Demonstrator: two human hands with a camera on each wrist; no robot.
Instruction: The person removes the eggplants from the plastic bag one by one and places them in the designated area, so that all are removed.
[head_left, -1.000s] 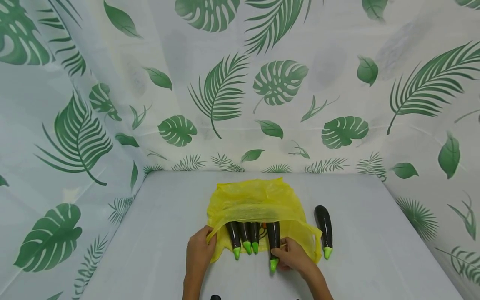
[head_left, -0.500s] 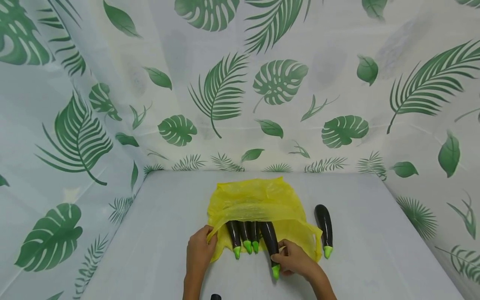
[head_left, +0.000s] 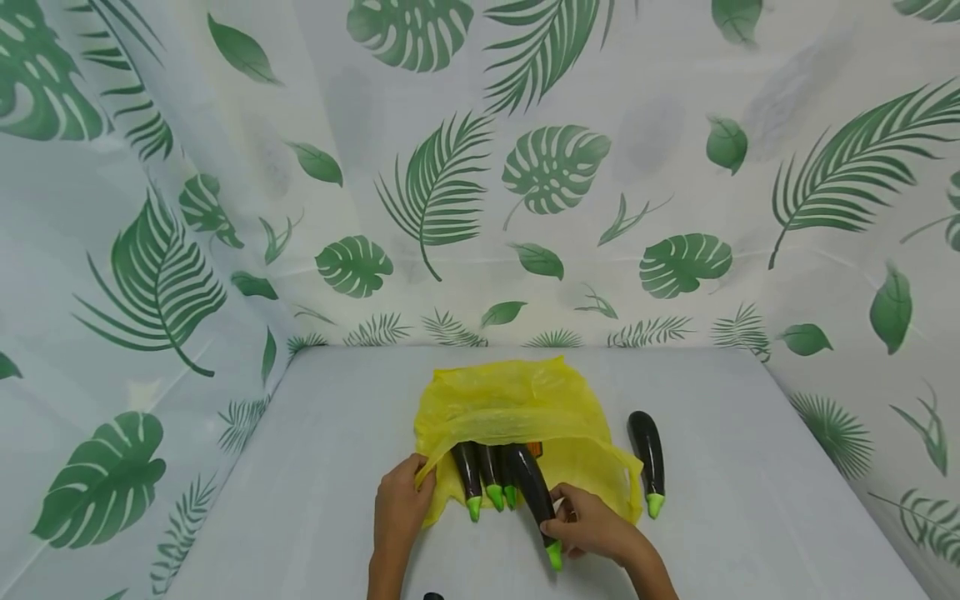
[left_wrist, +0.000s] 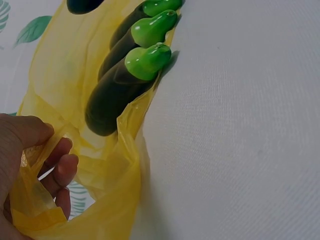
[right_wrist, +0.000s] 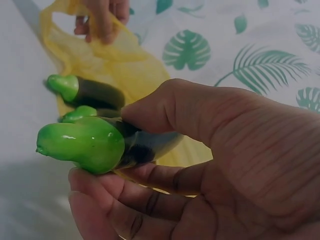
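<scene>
A yellow plastic bag (head_left: 495, 392) lies with its mouth toward the person. My left hand (head_left: 401, 504) pinches the left edge of that mouth; the left wrist view shows thumb and fingers around the film. Three eggplants (head_left: 468, 475) lie side by side in the opening, green stems outward. My right hand (head_left: 592, 525) grips another eggplant (head_left: 531, 483) near its green stem (right_wrist: 80, 145), thumb on top and fingers beneath. This one slants, its far end under the bag's upper layer and next to the others. Something orange (head_left: 535, 448) shows behind it.
One more eggplant (head_left: 648, 454) lies on the white table (head_left: 720, 500) right of the bag. A small dark object (head_left: 432, 596) shows at the bottom edge. Leaf-patterned sheeting (head_left: 465, 292) rises behind the table and at both sides.
The held eggplant has tilted, its stem end coming toward the person and its body shifting left against the others. My right hand has moved slightly nearer with it. My left hand keeps its hold.
</scene>
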